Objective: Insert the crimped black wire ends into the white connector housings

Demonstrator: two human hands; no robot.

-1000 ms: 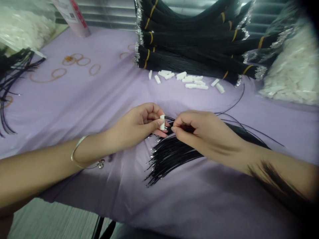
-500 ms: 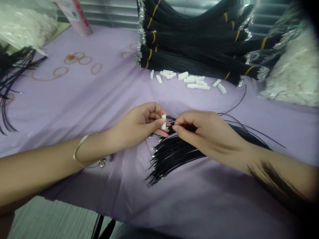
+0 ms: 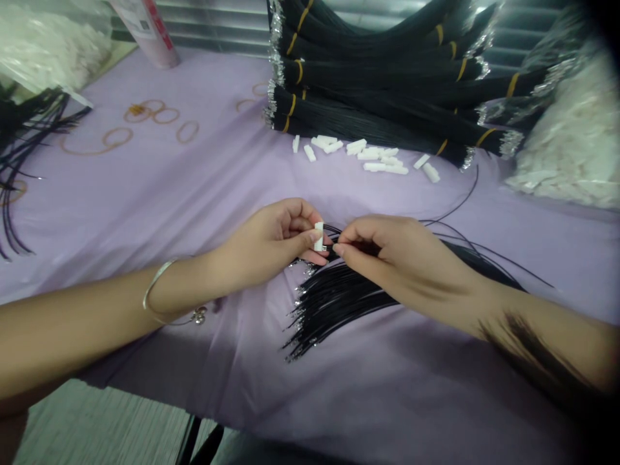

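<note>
My left hand (image 3: 271, 242) pinches a small white plastic connector housing (image 3: 318, 236) upright between thumb and fingertips. My right hand (image 3: 387, 255) sits just beside it, its thumb and forefinger closed on the end of a thin black wire, though the fingers hide the tip. Below both hands, a loose fan of black wires (image 3: 334, 310) with silvery crimped ends spreads over the cloth. Some of its strands run under my right hand and wrist.
Banded black wire bundles (image 3: 378, 84) are stacked at the back, with several white connectors (image 3: 363, 155) before them. Plastic bags of white parts (image 3: 571, 142) stand right, and another (image 3: 43, 51) left. Rubber bands (image 3: 126, 132) and black wires (image 3: 24, 142) lie on the lilac cloth (image 3: 217, 187).
Both hands stay almost still, with the connector and wire close together. The whole view has shifted slightly.
</note>
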